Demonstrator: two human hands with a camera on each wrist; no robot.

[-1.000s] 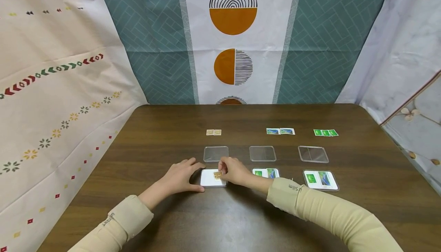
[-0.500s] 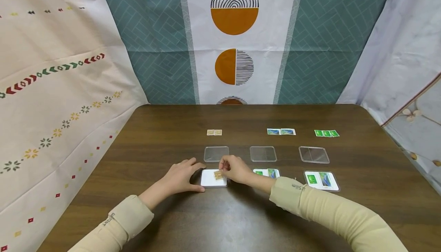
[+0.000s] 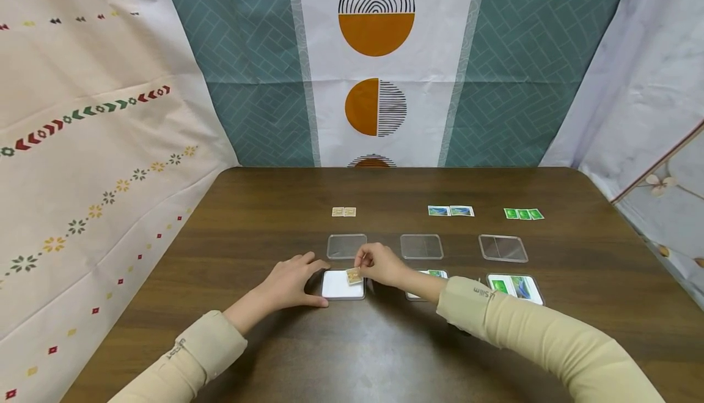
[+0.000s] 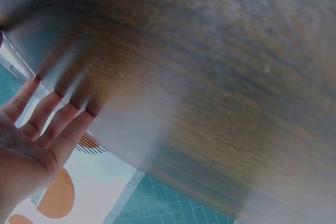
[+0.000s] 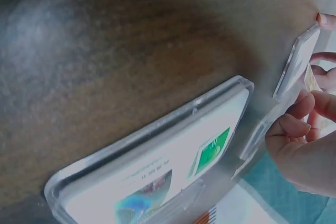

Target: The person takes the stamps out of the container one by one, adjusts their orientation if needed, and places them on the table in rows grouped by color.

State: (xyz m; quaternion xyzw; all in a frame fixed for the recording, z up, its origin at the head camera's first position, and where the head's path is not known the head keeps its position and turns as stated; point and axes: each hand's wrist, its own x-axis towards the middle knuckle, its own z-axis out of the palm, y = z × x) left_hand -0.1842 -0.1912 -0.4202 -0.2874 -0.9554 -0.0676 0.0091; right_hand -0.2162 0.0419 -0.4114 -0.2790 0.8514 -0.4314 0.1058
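Note:
Between its thumb and fingers, my right hand (image 3: 382,264) pinches a small tan stamp (image 3: 354,276). The stamp is over the right part of a shallow clear plastic case (image 3: 338,287) with a white insert. At that case's left end my left hand (image 3: 291,280) rests with fingers spread, the thumb by the near corner and a finger by the far one. Those fingers (image 4: 52,119) look nearly straight in the left wrist view. My right forearm partly hides a middle case (image 5: 157,171), which has a green stamp (image 5: 212,151) and a landscape stamp (image 5: 147,198) on its white insert.
A third case (image 3: 530,292) with two stamps lies at the right. Behind the cases lie three clear lids (image 3: 346,246). Farther back are tan stamps (image 3: 343,211), blue landscape stamps (image 3: 451,210) and green stamps (image 3: 524,214). Curtains surround the brown table (image 3: 264,195).
My right hand has lifted slightly away from me with the tan stamp, which now sits nearer the case's far right corner. My left hand has stayed at the case's left end.

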